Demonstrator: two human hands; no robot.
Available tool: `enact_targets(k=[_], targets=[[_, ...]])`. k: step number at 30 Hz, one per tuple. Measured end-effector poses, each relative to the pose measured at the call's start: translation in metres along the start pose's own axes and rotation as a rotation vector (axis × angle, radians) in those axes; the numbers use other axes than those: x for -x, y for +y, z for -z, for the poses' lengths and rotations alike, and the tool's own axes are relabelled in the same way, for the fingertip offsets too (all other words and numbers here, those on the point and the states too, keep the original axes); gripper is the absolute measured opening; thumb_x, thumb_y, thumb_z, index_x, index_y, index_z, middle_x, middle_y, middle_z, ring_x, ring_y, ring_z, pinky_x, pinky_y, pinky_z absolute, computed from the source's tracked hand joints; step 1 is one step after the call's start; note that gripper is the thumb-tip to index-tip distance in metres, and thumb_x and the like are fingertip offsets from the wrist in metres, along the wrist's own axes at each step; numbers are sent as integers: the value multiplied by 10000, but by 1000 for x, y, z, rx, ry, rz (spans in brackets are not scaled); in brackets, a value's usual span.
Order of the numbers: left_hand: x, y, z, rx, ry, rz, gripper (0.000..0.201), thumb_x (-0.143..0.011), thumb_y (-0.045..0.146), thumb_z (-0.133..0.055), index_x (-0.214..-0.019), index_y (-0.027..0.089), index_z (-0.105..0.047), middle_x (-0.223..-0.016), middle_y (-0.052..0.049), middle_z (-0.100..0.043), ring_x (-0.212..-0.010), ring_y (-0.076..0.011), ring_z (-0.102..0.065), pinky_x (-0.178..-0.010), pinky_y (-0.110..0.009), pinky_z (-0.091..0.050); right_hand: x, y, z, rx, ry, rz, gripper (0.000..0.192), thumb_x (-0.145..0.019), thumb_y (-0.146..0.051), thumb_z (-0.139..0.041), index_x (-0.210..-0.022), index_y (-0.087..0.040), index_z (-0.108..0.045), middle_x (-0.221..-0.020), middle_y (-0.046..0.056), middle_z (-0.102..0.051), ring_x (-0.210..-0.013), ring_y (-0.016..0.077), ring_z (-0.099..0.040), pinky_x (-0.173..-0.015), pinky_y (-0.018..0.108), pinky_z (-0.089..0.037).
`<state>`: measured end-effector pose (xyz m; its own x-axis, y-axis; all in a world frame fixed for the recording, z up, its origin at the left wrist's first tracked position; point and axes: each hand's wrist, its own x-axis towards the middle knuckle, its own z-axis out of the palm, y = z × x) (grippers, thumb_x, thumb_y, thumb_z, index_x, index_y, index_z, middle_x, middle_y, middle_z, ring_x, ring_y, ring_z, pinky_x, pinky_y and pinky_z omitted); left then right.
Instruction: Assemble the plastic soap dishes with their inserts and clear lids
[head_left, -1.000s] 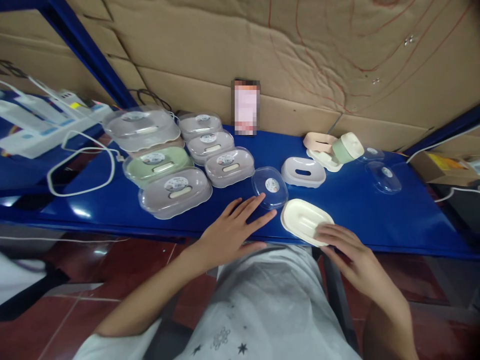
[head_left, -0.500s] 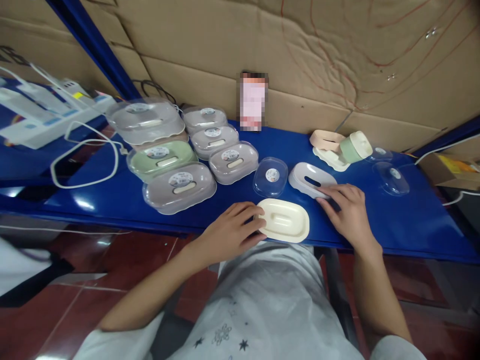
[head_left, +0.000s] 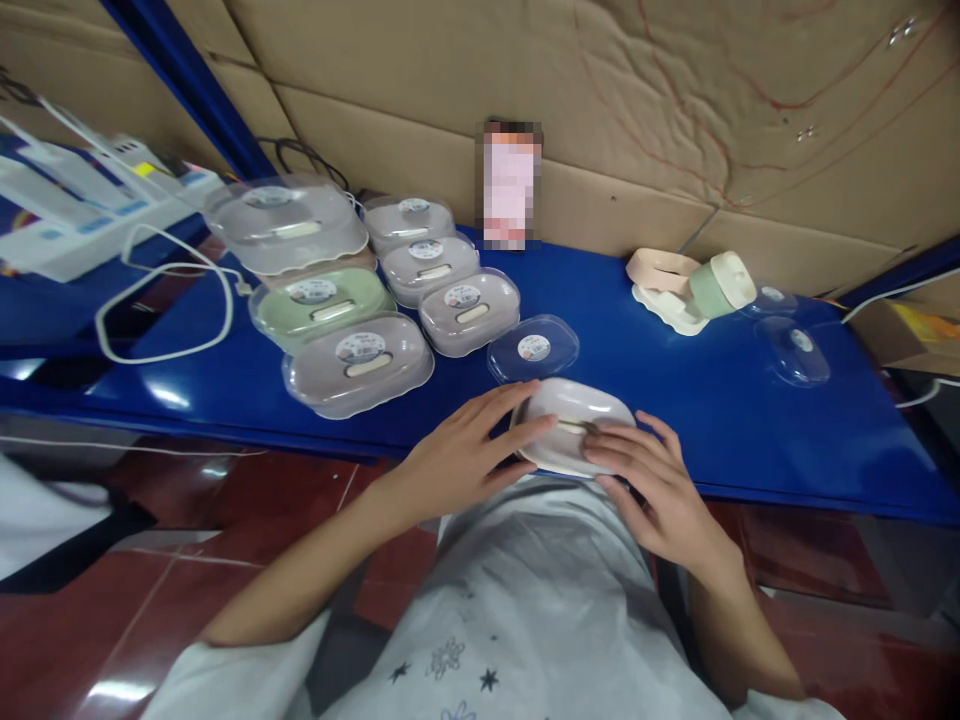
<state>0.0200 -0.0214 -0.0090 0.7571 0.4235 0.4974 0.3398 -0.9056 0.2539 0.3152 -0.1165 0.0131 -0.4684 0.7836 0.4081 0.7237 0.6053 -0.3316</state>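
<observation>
In front of my body, a light grey oval soap dish body (head_left: 600, 402) with a slot in its middle lies over the cream oval base (head_left: 553, 468). Only a thin edge of that base shows. My left hand (head_left: 469, 445) grips the left end, thumb at the near edge and fingers over the top. From the right, my right hand (head_left: 652, 490) holds the other end, its fingertips by the slot. Just behind the pair rests a clear lid (head_left: 559, 343) with a round label.
Several lidded soap dishes (head_left: 386, 385), grey and green, stand at left. Peach (head_left: 652, 268) and green (head_left: 712, 295) parts sit on a cream base at back right, near clear lids (head_left: 799, 352). A phone (head_left: 512, 190) leans on cardboard. A white cable (head_left: 229, 310) and power strips (head_left: 67, 245) are far left.
My right hand has carried the grey body left and towards me, onto the cream base. My left hand stays at the left end, its fingers now on the grey body. The nearby clear lid has shifted slightly.
</observation>
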Motion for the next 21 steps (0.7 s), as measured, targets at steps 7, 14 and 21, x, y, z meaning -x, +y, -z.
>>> enact_targets(k=[7, 14, 21], targets=[[3, -2, -1, 14, -26, 7, 346, -1085, 365, -672, -1385, 195, -641, -1612, -151, -583, -1528, -341, -527, -1233, -550, -541, -4, 2, -15, -2, 32, -9, 348, -1022, -192, -710, -1358, -278, -687, -1364, 51, -776, -1332, 249, -687, -1238, 527, -402], [2, -1, 2, 52, -12, 12, 286, -1050, 341, -699, -1297, 198, -673, -1551, -138, -621, -1488, -342, -540, -1223, -540, -538, -2, 7, -8, -23, -38, -19, 376, -1073, -271, -662, -1447, -296, -639, -1467, 58, -730, -1419, 256, -637, -1257, 524, -389], [2, 1, 7, 93, -72, 3, 281, -942, 317, -750, -1195, 210, -689, -1523, -150, -622, -1461, -359, -553, -1211, -545, -526, -61, 59, 19, 143, -128, 6, 677, -1068, -54, -360, -1694, -308, -397, -1789, 99, -376, -1667, 285, -352, -1304, 603, -358]])
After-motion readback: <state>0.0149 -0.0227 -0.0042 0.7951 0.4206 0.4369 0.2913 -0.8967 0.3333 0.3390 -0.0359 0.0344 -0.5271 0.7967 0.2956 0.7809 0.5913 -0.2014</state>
